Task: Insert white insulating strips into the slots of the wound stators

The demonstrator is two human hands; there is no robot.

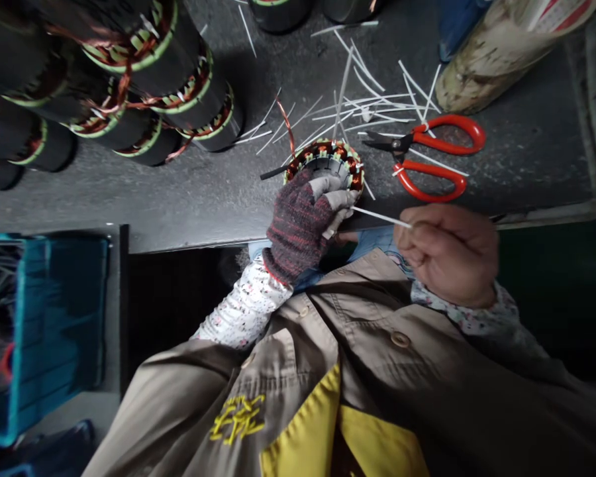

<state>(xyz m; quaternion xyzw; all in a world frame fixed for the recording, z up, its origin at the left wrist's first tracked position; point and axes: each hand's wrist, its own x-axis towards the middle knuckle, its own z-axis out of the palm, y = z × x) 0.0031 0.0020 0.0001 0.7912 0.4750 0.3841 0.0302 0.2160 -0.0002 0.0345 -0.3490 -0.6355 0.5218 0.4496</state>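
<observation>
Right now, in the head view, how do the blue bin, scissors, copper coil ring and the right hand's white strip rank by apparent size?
1. Blue bin, cut off by the frame
2. Scissors
3. Copper coil ring, partly covered
4. White strip

Hands (302, 215) (447, 248): two. Scissors (406, 142): one pair. White strips (383, 218): over dozen.

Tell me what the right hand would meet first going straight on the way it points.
Likely the gloved left hand, which covers part of the wound ring: the right hand points there, along the strip it pinches. Depth is unclear, so the ring might come first.
</observation>
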